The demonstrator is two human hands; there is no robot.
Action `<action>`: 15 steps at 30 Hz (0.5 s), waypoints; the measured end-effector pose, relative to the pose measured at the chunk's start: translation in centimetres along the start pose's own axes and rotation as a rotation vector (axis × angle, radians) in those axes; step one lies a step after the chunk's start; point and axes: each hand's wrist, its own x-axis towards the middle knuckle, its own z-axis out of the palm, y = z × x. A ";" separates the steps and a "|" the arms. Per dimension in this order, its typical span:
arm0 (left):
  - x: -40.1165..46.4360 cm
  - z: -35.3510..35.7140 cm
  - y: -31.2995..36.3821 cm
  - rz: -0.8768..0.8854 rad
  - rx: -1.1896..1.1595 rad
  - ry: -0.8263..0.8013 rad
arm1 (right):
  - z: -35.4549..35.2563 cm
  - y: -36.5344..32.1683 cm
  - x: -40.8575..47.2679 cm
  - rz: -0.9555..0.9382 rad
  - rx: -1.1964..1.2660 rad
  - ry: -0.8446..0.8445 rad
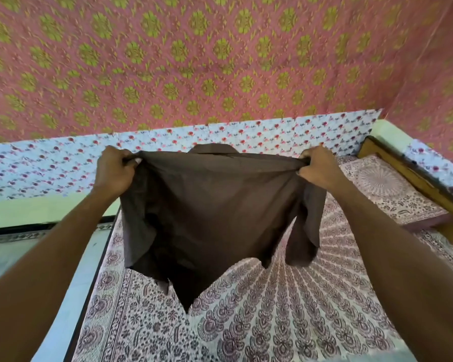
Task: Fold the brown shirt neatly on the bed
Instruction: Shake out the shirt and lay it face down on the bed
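Shirt held up over bed
Left hand (114,170) and right hand (320,168) each clench brown shirt (209,210) top edge; hem hangs above bed (272,309).

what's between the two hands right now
In the head view, the brown shirt spans the gap. The left hand and right hand each grip a shoulder, holding the top edge taut, while the rest hangs above the bed.

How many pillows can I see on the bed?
1: a printed pillow lies at the far right of the bed, beside the wooden frame. The held brown shirt may hide others.
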 end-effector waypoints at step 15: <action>-8.3 -1.2 0.4 -0.024 -0.477 -0.945 | 0.4 5.7 -12.7 0.181 0.220 -0.248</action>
